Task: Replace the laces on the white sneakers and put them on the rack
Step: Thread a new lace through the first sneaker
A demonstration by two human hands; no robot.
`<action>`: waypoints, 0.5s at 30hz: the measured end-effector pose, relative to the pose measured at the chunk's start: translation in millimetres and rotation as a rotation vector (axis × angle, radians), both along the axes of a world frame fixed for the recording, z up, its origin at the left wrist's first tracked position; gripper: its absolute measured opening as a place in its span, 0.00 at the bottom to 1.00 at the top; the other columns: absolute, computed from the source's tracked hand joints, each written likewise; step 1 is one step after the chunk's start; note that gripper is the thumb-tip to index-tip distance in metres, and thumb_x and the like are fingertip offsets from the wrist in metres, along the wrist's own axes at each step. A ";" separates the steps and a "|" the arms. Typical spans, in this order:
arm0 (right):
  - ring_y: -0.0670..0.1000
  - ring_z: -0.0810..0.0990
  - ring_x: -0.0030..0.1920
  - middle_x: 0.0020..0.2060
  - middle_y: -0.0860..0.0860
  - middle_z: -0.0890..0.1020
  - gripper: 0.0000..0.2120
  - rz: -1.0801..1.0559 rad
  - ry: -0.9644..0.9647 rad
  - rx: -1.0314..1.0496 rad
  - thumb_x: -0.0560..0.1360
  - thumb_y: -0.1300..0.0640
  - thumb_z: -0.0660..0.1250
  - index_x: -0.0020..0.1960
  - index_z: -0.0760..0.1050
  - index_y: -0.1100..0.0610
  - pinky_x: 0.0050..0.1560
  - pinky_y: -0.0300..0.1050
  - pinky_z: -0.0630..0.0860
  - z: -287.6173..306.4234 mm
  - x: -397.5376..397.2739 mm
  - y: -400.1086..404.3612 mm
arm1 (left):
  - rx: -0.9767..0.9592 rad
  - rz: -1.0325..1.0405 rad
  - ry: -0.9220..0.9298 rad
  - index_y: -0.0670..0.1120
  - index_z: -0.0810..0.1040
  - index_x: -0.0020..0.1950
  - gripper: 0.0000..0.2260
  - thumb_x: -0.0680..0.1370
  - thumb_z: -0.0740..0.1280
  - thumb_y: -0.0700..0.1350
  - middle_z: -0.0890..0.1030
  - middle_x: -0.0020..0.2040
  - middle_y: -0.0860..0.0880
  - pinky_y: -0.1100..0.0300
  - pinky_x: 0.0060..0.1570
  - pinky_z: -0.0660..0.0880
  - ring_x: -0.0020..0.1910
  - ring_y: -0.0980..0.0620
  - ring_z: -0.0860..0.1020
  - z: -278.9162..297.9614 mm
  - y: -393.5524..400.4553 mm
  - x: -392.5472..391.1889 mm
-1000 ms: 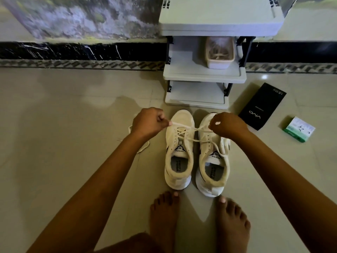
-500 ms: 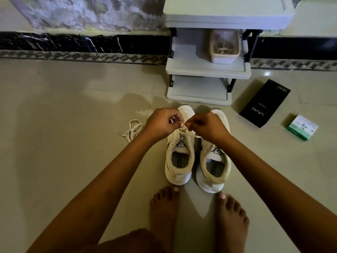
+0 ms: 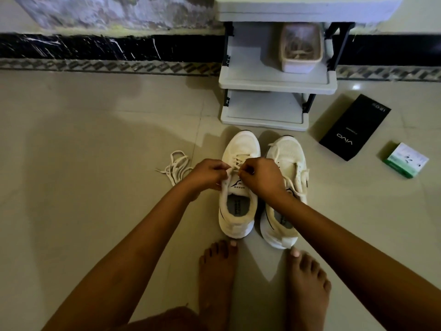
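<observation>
Our left hand (image 3: 210, 174) and right hand (image 3: 260, 176) have drawn together, pinching the lace (image 3: 235, 167) at the left sneaker's (image 3: 238, 187) twelve o'clock: we judge knotting begins.

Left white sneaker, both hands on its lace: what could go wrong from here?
1. Both hands, left hand and right hand, pinch the lace over the left white sneaker; a slipped grip could loosen the knot.
2. The loose pile of white laces lies on the beige tiled floor beside the left wrist and could get snagged or mixed in.
3. The right white sneaker has slack lace trailing along its side; it may still need tying before racking.
</observation>
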State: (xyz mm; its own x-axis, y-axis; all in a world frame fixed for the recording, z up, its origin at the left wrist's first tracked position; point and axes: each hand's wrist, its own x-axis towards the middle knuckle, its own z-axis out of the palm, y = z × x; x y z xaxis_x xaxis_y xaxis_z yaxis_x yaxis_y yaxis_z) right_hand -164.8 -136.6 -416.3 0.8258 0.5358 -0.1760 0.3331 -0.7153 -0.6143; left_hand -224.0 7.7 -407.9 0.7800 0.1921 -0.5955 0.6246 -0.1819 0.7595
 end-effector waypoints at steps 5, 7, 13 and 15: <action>0.56 0.80 0.45 0.44 0.57 0.82 0.12 -0.005 -0.036 -0.098 0.77 0.53 0.62 0.50 0.80 0.60 0.43 0.44 0.73 -0.9 -3.7 9.5 | -0.139 0.060 0.027 0.42 0.78 0.54 0.12 0.77 0.58 0.32 0.79 0.43 0.46 0.66 0.34 0.78 0.41 0.53 0.78 -1.8 3.6 -1.3; 0.56 0.80 0.45 0.44 0.57 0.82 0.11 -0.015 -0.036 -0.112 0.77 0.53 0.63 0.50 0.80 0.59 0.41 0.43 0.72 -1.8 -2.9 11.0 | -0.150 0.077 0.031 0.41 0.78 0.55 0.13 0.77 0.58 0.31 0.79 0.42 0.47 0.66 0.35 0.78 0.41 0.53 0.78 -4.1 4.7 -1.4; 0.55 0.80 0.43 0.42 0.56 0.82 0.11 -0.029 -0.049 -0.106 0.77 0.53 0.63 0.49 0.80 0.59 0.38 0.41 0.69 -7.8 -1.4 12.8 | -0.179 0.110 0.033 0.42 0.78 0.55 0.13 0.77 0.58 0.32 0.80 0.43 0.47 0.63 0.38 0.78 0.42 0.52 0.78 -9.1 6.3 -0.9; 0.54 0.79 0.43 0.42 0.55 0.82 0.11 -0.040 -0.027 -0.090 0.76 0.53 0.63 0.49 0.81 0.59 0.38 0.41 0.67 -9.9 0.4 11.6 | -0.183 0.109 0.033 0.42 0.78 0.56 0.12 0.77 0.59 0.33 0.80 0.44 0.46 0.64 0.38 0.78 0.42 0.52 0.78 -10.8 6.9 -1.4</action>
